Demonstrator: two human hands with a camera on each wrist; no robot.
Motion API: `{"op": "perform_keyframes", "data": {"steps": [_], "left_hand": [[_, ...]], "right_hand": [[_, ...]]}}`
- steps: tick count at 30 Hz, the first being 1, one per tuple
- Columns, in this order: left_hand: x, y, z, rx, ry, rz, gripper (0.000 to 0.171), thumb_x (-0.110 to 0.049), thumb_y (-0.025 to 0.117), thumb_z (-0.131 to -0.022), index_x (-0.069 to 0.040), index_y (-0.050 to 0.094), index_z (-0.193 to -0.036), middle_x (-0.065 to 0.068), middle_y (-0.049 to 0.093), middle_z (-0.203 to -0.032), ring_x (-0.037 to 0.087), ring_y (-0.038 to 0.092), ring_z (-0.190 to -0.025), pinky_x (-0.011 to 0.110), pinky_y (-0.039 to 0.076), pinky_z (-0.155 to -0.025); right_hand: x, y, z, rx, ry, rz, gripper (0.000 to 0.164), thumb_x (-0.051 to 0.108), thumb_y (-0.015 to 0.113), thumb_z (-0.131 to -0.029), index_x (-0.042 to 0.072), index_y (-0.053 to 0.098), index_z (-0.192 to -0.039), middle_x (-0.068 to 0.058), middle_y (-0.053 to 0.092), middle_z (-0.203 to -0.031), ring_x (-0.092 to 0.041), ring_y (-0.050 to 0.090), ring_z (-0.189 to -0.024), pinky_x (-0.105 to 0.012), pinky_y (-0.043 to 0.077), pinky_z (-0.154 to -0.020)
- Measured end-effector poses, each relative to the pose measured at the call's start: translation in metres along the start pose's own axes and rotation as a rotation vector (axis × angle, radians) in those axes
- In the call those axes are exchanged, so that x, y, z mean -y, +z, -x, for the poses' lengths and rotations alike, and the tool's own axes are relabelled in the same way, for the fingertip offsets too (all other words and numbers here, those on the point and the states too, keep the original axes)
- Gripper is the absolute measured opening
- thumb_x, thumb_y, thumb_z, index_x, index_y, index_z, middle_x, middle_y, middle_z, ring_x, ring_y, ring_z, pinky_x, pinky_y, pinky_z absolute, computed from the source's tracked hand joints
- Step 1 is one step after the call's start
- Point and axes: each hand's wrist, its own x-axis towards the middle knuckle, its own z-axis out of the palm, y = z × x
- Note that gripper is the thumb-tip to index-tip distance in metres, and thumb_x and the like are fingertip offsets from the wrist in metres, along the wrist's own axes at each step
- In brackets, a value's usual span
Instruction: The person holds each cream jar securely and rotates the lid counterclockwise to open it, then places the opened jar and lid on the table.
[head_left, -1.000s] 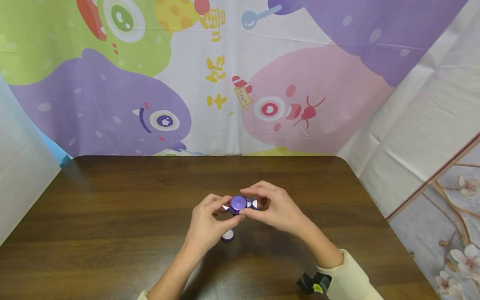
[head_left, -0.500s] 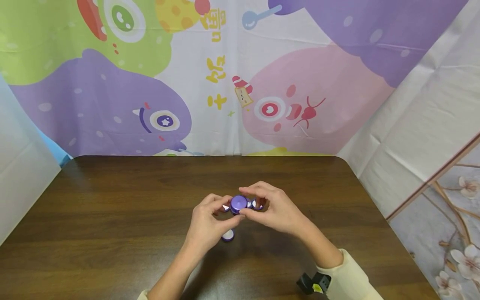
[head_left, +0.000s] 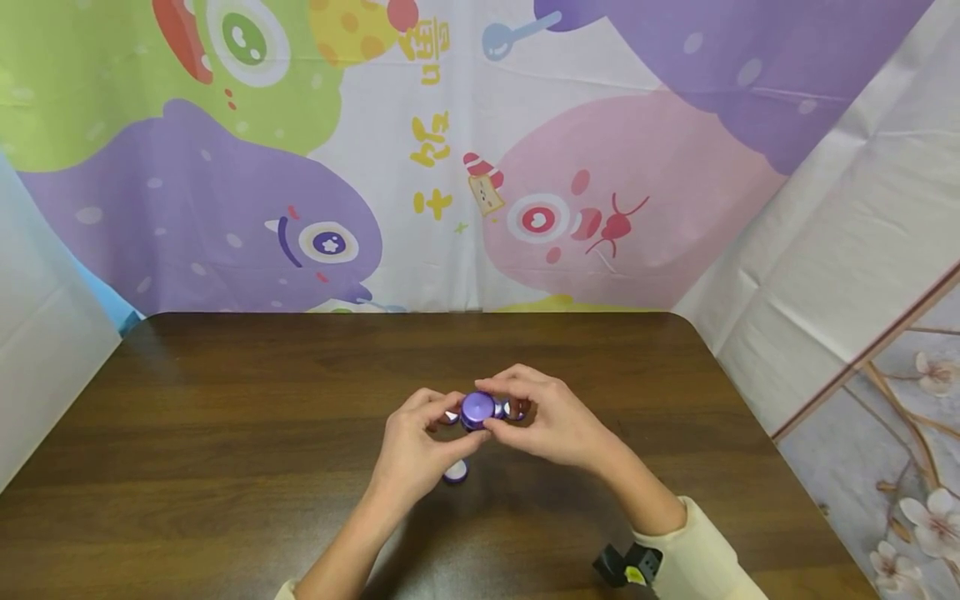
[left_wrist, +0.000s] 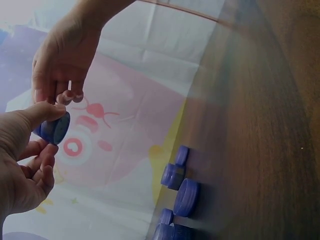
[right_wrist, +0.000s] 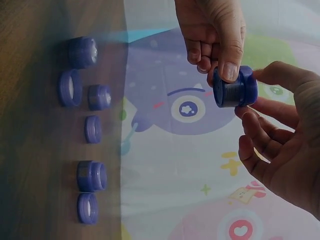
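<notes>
A small purple jar [right_wrist: 227, 92] is held up above the table between both hands. Its body, with a pale label, is gripped by my left hand [head_left: 412, 442] between thumb and fingers. My right hand [head_left: 551, 417] pinches the edge of the round purple lid [head_left: 477, 408] on top of it, thumb on the near side and index finger on the far side. In the left wrist view the jar's round end [left_wrist: 61, 128] shows past the left thumb. The hands hide part of the jar.
On the brown wooden table [head_left: 225, 433] stand more purple jars, such as one jar [right_wrist: 91, 175], beside loose lids, such as one lid [right_wrist: 87, 207]. A near lid [head_left: 455, 471] lies by the left thumb. A printed curtain [head_left: 465, 250] hangs behind the table.
The right fingertips have shifted slightly along the lid's edge: index finger a little left, thumb a little right. The jar and left hand stay nearly still.
</notes>
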Motion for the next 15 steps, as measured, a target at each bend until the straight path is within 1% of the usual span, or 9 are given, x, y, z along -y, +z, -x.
{"op": "perform_keyframes", "data": {"steps": [3,6,8,11,15], "left_hand": [[0.0004,0.0001,0.0003,-0.002,-0.003,-0.001,0.033,-0.017,0.085,-0.066,-0.015,0.073,-0.096,-0.004,0.062,-0.084,0.016,0.061,-0.08,0.028,0.053,-0.07],[0.0009,0.0005,0.0006,-0.003,-0.004,-0.003,0.032,-0.017,0.084,-0.066,-0.015,0.073,-0.096,-0.004,0.062,-0.084,0.016,0.061,-0.08,0.026,0.052,-0.07],[0.0006,0.0006,0.0009,-0.001,-0.005,-0.003,0.032,-0.017,0.085,-0.066,-0.015,0.073,-0.096,-0.004,0.062,-0.083,0.016,0.06,-0.079,0.025,0.052,-0.07],[0.0007,0.0008,0.0013,-0.003,-0.004,-0.008,0.033,-0.018,0.085,-0.065,-0.015,0.073,-0.096,-0.005,0.061,-0.082,0.014,0.059,-0.078,0.022,0.05,-0.069],[0.0005,0.0007,0.0014,-0.004,-0.007,-0.009,0.033,-0.019,0.085,-0.065,-0.014,0.073,-0.095,-0.004,0.061,-0.082,0.016,0.06,-0.078,0.026,0.051,-0.069]], "right_hand": [[0.0001,0.0004,-0.0002,-0.038,-0.013,0.017,0.041,0.015,0.079,-0.074,0.007,0.067,-0.112,-0.003,0.064,-0.101,-0.012,0.055,-0.071,-0.025,0.053,-0.061],[-0.0002,0.001,-0.0005,-0.056,-0.013,0.029,0.037,0.016,0.08,-0.073,0.007,0.069,-0.107,-0.002,0.065,-0.095,-0.008,0.052,-0.067,-0.023,0.051,-0.059],[-0.0003,0.0012,-0.0005,-0.042,-0.009,0.028,0.035,0.015,0.079,-0.074,0.008,0.069,-0.106,-0.002,0.065,-0.096,-0.007,0.054,-0.069,-0.021,0.05,-0.06],[-0.0003,0.0009,0.0001,0.005,0.001,0.015,0.033,0.013,0.076,-0.078,0.007,0.068,-0.109,-0.003,0.064,-0.102,-0.01,0.058,-0.075,-0.02,0.051,-0.064],[0.0008,0.0003,0.0006,0.041,0.0,-0.004,0.037,0.01,0.072,-0.08,0.006,0.065,-0.116,-0.006,0.063,-0.109,-0.014,0.061,-0.082,-0.021,0.053,-0.067]]}}
